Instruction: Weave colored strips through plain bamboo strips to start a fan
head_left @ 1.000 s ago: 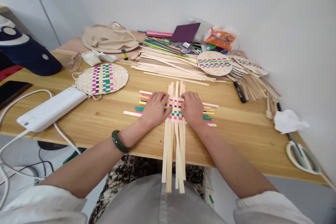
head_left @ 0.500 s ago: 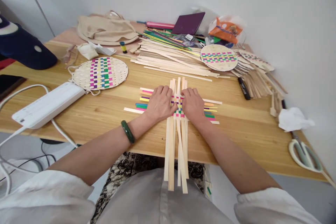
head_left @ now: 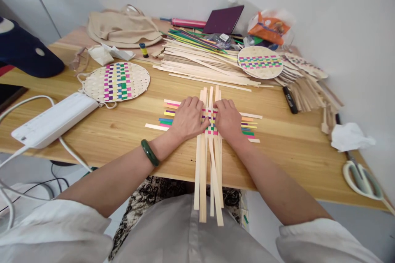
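Observation:
A small weave of flat strips [head_left: 211,123] lies near the table's front edge, checked pink, purple, yellow and green at its middle. My left hand [head_left: 189,118] bears down on its left side, fingers curled over the strips and thumb on the checks. Across the gap, my right hand [head_left: 227,121] grips the right side, its fingertips bent at the upper edge and its thumb hidden. Coloured strip ends [head_left: 249,125] stick out beyond both hands. Long pale strips [head_left: 203,181] run toward me and overhang the edge. Under the palms the weave is hidden.
A finished oval woven piece [head_left: 135,84] lies left, near a white power strip [head_left: 55,121]. Behind are piled pale strips [head_left: 197,65] and a round woven piece [head_left: 261,72]. At right are a black marker [head_left: 290,100], crumpled tissue [head_left: 352,136] and scissors [head_left: 358,178].
The view has shifted slightly. Both hands stay on the weave in nearly the same pose, and the strips look almost unchanged.

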`<state>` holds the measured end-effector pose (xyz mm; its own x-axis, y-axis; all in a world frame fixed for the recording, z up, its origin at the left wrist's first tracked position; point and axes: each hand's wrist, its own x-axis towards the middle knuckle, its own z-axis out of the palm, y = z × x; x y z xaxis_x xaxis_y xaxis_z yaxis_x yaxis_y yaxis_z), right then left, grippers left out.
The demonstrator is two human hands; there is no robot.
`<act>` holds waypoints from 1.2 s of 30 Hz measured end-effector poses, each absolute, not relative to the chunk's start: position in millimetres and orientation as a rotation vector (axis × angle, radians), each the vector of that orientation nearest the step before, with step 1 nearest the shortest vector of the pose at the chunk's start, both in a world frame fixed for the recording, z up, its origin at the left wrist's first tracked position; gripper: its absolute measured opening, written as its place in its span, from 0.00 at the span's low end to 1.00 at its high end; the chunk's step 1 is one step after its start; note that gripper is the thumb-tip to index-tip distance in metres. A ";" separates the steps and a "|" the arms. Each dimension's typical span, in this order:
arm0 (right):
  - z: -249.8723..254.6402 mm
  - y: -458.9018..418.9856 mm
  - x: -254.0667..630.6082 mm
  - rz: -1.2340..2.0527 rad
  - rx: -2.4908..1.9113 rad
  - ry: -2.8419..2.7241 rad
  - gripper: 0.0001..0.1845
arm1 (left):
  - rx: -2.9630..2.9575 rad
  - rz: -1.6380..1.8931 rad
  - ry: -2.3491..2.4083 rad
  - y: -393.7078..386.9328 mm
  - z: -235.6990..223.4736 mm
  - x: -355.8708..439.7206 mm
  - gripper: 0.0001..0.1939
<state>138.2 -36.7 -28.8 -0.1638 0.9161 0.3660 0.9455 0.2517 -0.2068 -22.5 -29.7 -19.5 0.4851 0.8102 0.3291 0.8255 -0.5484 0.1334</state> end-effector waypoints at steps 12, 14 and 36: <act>-27.7 -38.6 145.1 -0.111 -1.729 -1.936 0.10 | -2.755 -0.978 -1.555 -18.6 -21.5 -40.9 0.16; -27.8 -37.4 145.0 -0.102 -1.735 -1.950 0.10 | -2.847 -0.884 -1.472 -18.4 -24.1 -38.2 0.18; -2.5 -46.5 207.8 -0.291 -1.885 -1.704 0.10 | -3.189 -0.302 -1.140 -30.9 -21.8 -31.5 0.35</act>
<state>207.8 -46.5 -2.5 0.1622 0.8380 0.5210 0.9634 -0.0203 -0.2672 -31.5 -30.9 -21.8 0.7633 0.6414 0.0780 0.5961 -0.7456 0.2981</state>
